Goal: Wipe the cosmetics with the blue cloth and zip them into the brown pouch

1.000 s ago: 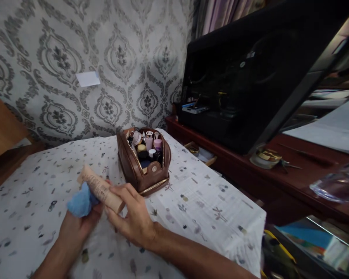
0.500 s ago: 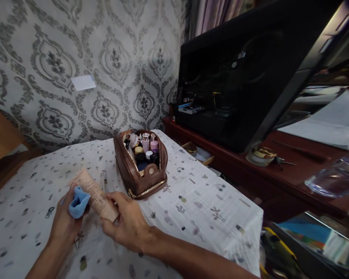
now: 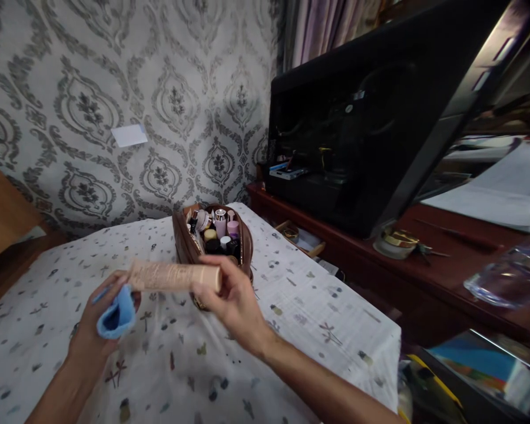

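Observation:
My right hand grips the capped end of a beige squeeze tube, which lies nearly level in the air above the bed. In my left hand is a crumpled blue cloth, with my fingers closed round it beside the tube's flat end. Whether the left fingers also touch that end I cannot tell. Just behind the tube stands an open brown cosmetic bag, partly hidden by the right hand. Several small bottles and jars are packed inside, among them a lilac bottle.
White patterned fabric covers the surface beneath my hands. A dark red desk runs along the right, bearing a large black screen, a gold-lidded jar and papers. An open drawer sticks out below the screen.
The tube has swung from a steep slant to nearly level and moved right with my right hand, now in front of the bag. The cloth stays in my left hand, its opening turned downward.

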The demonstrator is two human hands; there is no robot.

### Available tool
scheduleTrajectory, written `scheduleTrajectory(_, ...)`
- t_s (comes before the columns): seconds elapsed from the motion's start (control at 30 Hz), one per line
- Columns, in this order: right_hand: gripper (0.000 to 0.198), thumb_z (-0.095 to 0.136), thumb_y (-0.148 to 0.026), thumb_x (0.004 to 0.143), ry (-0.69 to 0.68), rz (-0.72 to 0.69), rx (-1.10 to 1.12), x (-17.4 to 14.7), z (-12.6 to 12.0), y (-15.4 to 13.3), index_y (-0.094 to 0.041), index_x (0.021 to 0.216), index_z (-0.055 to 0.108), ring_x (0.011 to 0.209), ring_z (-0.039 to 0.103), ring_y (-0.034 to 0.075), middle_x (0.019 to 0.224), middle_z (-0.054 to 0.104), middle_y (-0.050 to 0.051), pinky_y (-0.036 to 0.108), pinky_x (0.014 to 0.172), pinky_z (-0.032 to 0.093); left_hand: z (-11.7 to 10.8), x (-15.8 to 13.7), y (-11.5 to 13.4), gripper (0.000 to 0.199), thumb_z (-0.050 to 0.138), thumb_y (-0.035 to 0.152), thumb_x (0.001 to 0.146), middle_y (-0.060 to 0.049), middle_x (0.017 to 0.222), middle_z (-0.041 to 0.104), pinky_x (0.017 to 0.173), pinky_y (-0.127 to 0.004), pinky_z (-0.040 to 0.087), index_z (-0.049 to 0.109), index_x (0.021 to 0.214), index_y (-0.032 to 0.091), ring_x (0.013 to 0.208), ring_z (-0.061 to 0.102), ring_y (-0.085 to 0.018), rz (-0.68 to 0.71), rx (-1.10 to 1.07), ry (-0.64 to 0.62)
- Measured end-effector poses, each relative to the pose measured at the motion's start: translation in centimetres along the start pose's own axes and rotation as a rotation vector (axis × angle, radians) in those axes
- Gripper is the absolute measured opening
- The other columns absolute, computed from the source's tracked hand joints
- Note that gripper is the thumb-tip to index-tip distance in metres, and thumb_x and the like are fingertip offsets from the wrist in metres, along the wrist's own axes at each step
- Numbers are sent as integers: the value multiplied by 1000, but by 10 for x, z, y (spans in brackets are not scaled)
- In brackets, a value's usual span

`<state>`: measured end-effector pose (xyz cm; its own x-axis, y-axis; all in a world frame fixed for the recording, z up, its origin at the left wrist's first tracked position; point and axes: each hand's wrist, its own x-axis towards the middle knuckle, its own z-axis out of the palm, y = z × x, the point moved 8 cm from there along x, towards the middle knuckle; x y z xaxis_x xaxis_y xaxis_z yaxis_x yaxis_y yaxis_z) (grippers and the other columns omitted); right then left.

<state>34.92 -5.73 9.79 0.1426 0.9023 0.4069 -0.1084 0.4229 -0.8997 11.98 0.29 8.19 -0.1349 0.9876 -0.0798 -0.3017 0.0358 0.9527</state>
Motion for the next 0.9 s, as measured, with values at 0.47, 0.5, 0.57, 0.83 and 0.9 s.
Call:
scheduleTrajectory(0.47,31,76,-40,77,-11,231,176,76,-15,8,-16,93,64,65,64,15,76,69,1,22,53,49,82,-45,-42,60,81,58,67,-3,73,70,57,-24,51,67,107,16,61,63,-17,-69,284,-292)
scheduleTrajectory(0.5,25,73,-37,79,-15,254,125,80,-17,10,-16,89,64,63,63,14,74,67,1,22,51,48,85,-44,-38,58,78,59,71,-3,78,71,62,-24,52,67,110,17,68,65,-18,-4,363,-325)
scheduleTrajectory(0.57,15,65,-31,84,-19,283,-71,90,-20,15,-17,84,63,60,60,14,71,65,0,22,51,46,93,-44,-26,51,72,56,78,-3,90,73,73,-23,52,68,115,21,85,67,-21,157,536,-407)
scheduleTrajectory(0.83,16,63,-32,84,-21,318,-598,119,-33,38,-20,73,60,57,58,17,62,60,-1,27,54,44,100,-46,-12,50,55,52,89,3,57,61,56,-25,40,66,128,24,54,58,-18,507,1035,-417)
scheduleTrajectory(0.9,19,62,-35,85,-51,327,-687,120,-32,37,-20,73,60,58,59,17,62,60,-1,27,55,45,100,-46,-15,52,49,53,91,5,52,56,52,-25,37,64,132,25,49,55,-18,558,1098,-422)
